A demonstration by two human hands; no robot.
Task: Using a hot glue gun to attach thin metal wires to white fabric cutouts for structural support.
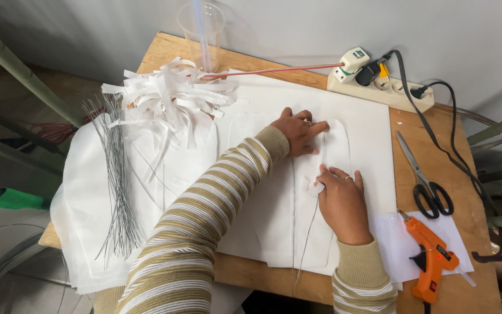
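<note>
My left hand (298,131) lies flat, fingers spread, pressing down on a white petal-shaped paper cutout (332,152) lying on a large white sheet (355,110). My right hand (340,202) rests lower on the same cutout, its fingertips pinching a small white strip (314,187) against a thin grey wire (309,232) that runs down the cutout's middle toward the table's front edge. Both arms wear striped tan and white sleeves.
A bundle of thin grey wires (118,192) lies on white fabric at left, beside a heap of white paper strips (167,96). Black-handled scissors (425,180) and an orange glue gun (431,256) lie at right. A power strip (379,81) and a clear plastic cup (201,26) stand at the back.
</note>
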